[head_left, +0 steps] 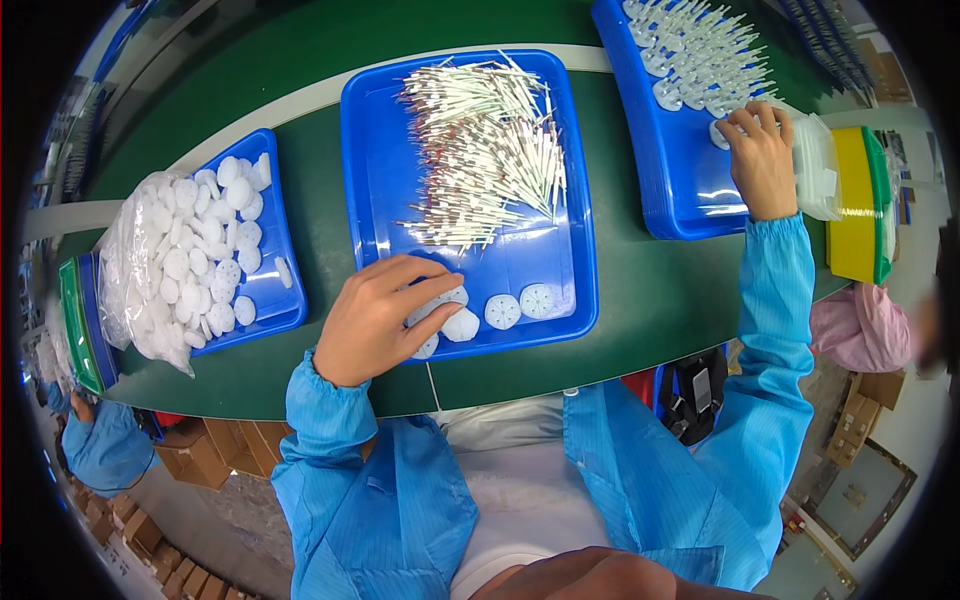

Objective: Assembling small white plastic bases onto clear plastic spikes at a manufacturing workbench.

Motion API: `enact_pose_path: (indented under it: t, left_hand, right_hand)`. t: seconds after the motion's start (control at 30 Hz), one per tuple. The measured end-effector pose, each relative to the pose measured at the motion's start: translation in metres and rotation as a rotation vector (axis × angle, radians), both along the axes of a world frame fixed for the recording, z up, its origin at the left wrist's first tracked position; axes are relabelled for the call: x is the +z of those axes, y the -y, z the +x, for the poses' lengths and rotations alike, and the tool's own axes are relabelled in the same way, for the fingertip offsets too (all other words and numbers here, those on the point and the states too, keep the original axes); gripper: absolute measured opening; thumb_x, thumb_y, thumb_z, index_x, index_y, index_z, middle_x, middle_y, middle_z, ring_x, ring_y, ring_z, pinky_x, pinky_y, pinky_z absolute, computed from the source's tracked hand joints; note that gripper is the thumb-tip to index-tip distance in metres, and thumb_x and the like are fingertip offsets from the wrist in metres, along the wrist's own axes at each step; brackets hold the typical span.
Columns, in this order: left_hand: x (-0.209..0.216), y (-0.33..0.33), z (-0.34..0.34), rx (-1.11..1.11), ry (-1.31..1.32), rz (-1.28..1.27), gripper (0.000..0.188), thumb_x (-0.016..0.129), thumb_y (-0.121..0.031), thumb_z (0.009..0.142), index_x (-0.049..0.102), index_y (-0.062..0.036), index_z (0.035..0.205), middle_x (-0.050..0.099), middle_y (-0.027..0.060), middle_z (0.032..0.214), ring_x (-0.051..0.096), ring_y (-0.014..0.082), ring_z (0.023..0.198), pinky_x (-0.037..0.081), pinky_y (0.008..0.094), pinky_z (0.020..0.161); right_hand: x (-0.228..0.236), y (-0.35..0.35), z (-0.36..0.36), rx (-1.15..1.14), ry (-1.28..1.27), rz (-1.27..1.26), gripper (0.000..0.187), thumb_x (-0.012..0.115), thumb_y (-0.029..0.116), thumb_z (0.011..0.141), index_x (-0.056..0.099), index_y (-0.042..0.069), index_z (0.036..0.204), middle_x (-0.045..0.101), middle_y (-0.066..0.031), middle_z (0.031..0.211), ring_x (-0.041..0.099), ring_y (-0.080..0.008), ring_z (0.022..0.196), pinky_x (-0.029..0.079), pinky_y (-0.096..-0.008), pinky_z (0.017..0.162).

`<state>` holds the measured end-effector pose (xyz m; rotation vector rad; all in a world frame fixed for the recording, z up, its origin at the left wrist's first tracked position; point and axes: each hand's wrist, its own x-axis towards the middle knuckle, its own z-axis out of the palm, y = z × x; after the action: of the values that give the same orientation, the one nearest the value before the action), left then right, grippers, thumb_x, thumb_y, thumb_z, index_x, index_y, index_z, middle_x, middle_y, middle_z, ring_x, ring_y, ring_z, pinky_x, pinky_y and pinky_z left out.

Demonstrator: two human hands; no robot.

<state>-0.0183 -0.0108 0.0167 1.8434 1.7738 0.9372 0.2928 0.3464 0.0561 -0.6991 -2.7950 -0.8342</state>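
Note:
My left hand point(378, 308) is over the near left corner of the middle blue tray point(375, 230), its thumb and fingers curled around a white round disc with small holes point(460, 324). More such discs lie around the fingers, and two sit to the right, one of them a perforated disc point(536, 300). Farther back in this tray lies a heap of thin white sticks with dark reddish tips point(490, 150). Out to the right, my right hand point(762, 160) reaches into another blue tray point(670, 190). Its fingertips pinch a white disc point(718, 134), partly hidden, beside rows of discs with upright sticks point(700, 60).
On the left, a blue tray point(285, 220) holds a clear plastic bag point(140, 270) of white discs. A clear plastic box point(817, 165) and a yellow bin with green rim point(853, 205) stand beyond my right hand. Other people's sleeves show at both sides.

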Motion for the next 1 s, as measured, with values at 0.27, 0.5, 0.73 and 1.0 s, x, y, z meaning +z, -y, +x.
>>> enact_pose_path:
  t: [0.27,0.5,0.73,1.0]
  left_hand:
    - [-0.005,0.002,-0.003,0.002,-0.105,-0.110,0.028,0.086,-0.024,0.080,0.075,-0.0030,0.095,0.069,0.0109,0.098,0.069,0.0326,0.086,0.056,0.0409,0.075]
    - [-0.008,0.006,-0.010,0.026,-0.117,-0.144,0.025,0.083,-0.024,0.084,0.074,-0.0038,0.096,0.070,0.0109,0.099,0.068,0.0325,0.086,0.055,0.0421,0.079]
    - [-0.003,0.008,-0.014,-0.059,0.063,-0.242,0.020,0.081,-0.015,0.085,0.069,-0.0038,0.096,0.069,0.0135,0.091,0.068,0.0320,0.085,0.052,0.0432,0.082]
    - [0.011,0.013,-0.023,0.211,0.343,-0.079,0.027,0.075,-0.002,0.088,0.074,-0.0006,0.115,0.067,0.0098,0.090,0.064,0.0193,0.082,0.050,0.0299,0.071]
  right_hand:
    - [0.000,0.089,-0.066,0.308,-0.389,-0.460,0.027,0.068,-0.005,0.074,0.074,0.005,0.098,0.067,-0.0090,0.103,0.063,-0.0328,0.102,0.046,-0.0474,0.092]
    - [-0.046,0.185,-0.132,0.658,-0.266,-0.753,0.023,0.068,0.007,0.073,0.072,0.000,0.094,0.061,-0.0089,0.098,0.058,-0.0261,0.098,0.047,-0.0373,0.082]
    - [-0.061,0.201,-0.161,0.663,-0.289,-0.825,0.019,0.068,0.006,0.074,0.070,0.000,0.091,0.059,-0.0098,0.095,0.056,-0.0264,0.095,0.046,-0.0381,0.079]
    - [-0.069,0.215,-0.173,0.516,-0.154,-0.612,0.016,0.064,0.008,0.081,0.065,0.001,0.095,0.057,-0.0111,0.099,0.054,-0.0269,0.099,0.045,-0.0375,0.083]
